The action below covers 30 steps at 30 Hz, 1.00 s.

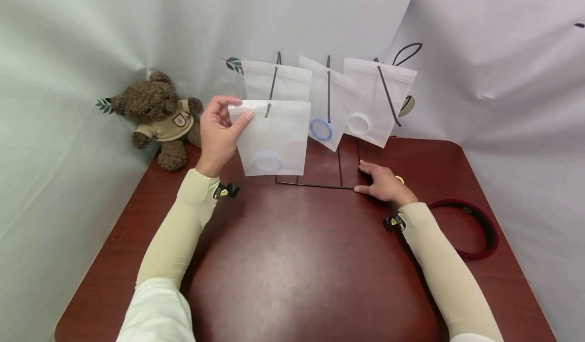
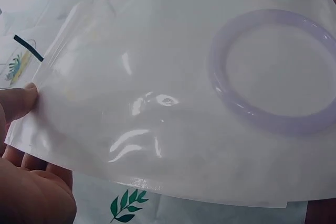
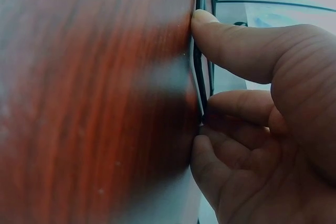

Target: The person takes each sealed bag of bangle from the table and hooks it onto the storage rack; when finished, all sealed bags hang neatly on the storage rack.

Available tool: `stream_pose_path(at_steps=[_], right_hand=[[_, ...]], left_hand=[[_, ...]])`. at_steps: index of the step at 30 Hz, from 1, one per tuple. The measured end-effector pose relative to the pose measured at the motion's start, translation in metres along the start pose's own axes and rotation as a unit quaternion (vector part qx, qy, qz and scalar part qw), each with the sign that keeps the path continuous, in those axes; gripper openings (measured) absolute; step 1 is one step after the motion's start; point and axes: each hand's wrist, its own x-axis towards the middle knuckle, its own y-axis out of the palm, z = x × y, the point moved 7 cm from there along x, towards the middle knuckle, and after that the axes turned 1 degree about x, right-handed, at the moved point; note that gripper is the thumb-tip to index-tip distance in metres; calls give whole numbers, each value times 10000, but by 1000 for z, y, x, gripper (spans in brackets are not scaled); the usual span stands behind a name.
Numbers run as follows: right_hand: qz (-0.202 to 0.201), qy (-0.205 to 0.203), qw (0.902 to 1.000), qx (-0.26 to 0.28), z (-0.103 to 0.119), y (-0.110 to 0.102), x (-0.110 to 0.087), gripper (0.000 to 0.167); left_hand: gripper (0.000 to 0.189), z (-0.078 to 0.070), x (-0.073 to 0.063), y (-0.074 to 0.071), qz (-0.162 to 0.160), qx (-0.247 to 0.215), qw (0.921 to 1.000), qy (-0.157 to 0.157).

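My left hand [image 1: 219,131] pinches the upper left corner of a translucent zip bag [image 1: 274,136] between thumb and fingers. A pale purple bangle [image 2: 218,69] lies inside that bag. Near the bag's top edge, a hook of the black wire rack [image 1: 315,185] pokes through. My right hand [image 1: 384,182] grips the front right corner of the rack's base, low against the table; in the right wrist view its thumb [image 3: 226,40] touches the wire and the other fingers curl beside it.
Behind hang another zip bag [image 1: 290,86], one with a blue bangle [image 1: 312,129] and one with a white bangle [image 1: 358,133]. A brown teddy bear [image 1: 151,103] sits at the back left. A dark red headband [image 1: 491,230] lies right of the right forearm.
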Motion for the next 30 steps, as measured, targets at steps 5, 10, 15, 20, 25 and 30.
stream_pose_path(at_steps=[5,10,15,20,25,30], right_hand=[[11,-8,10000,57,1,0,0,83],[15,-34,10000,62,1,0,1,82],[28,-19,10000,56,0,0,1,83],[32,-22,10000,50,0,0,1,82],[28,-20,10000,17,1,-1,1,81],[-4,-35,10000,-11,1,0,0,80]], left_hand=[[27,7,12,1,-108,-36,9999,-45],[28,13,24,3,-146,-169,9997,-58],[28,18,32,5,-169,-164,9997,-89],[27,22,39,5,-312,16,9995,-49],[28,27,46,8,-384,57,9992,-23],[28,33,52,12,-423,-28,9991,49]])
